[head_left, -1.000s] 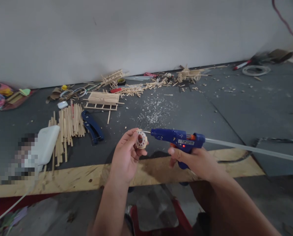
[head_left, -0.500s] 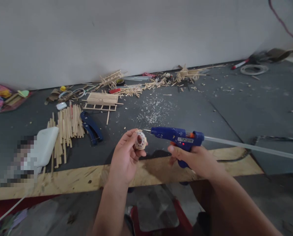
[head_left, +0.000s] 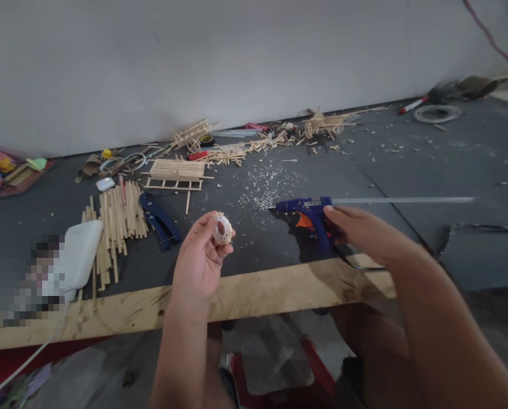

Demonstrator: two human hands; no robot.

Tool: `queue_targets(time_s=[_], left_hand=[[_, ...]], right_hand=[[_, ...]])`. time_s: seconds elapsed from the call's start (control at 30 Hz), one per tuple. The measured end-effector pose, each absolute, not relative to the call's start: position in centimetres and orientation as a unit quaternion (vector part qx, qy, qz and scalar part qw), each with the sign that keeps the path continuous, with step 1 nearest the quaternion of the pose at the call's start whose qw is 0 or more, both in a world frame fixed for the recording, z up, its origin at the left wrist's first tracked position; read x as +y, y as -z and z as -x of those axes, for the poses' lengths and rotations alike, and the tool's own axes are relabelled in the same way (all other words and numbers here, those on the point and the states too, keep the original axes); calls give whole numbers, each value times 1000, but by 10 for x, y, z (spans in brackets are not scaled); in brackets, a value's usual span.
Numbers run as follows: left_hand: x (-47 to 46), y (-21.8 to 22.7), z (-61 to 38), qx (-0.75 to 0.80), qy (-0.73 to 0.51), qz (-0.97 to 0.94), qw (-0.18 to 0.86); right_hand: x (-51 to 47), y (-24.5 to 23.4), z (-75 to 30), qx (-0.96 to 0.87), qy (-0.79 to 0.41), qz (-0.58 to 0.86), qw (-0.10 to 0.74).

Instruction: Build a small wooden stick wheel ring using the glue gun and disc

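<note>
My left hand point(head_left: 200, 253) pinches a small round ring-shaped piece point(head_left: 222, 229), pale with a row of dark holes around a reddish-brown centre. It is held above the bench, near the front edge. To the right, my right hand point(head_left: 356, 230) grips the back of the handle of a blue glue gun point(head_left: 307, 205); the orange trigger shows uncovered. The gun's nozzle points left, low over scattered glue strings, and a long clear glue stick point(head_left: 402, 200) sticks out behind it. The fingers behind the handle are partly hidden.
Left of my hands lie blue cutters point(head_left: 158, 221), a bundle of thin wooden sticks point(head_left: 121, 227) and a white power bank-like block point(head_left: 83, 250). Small stick-built models point(head_left: 175, 173) and offcuts point(head_left: 232, 153) line the back. A wooden strip point(head_left: 254, 295) edges the bench.
The glue gun has moved away from the ring-shaped piece, to the right and down toward the bench, its trigger now uncovered. My left hand has shifted left with the piece, tilting it slightly.
</note>
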State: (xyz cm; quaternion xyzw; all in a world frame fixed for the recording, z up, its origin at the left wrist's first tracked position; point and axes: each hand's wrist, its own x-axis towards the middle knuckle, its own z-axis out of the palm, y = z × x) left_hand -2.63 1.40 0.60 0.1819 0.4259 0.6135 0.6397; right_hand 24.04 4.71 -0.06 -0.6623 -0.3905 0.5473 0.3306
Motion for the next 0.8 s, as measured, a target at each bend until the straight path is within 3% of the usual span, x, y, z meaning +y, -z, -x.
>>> queue_targets(time_s=[0.23,0.4,0.8], left_hand=[[29,-10,45,441,-658,-194,579],[37,-12,54,444,-663,-211,565],[34,-12,61,451,-647,-236,567]], right_hand=[[53,-21,-252,-492,-450,636,388],[47,-13,-170,-705,-397,542,225],[51,22,-80,-798,-242,523,176]])
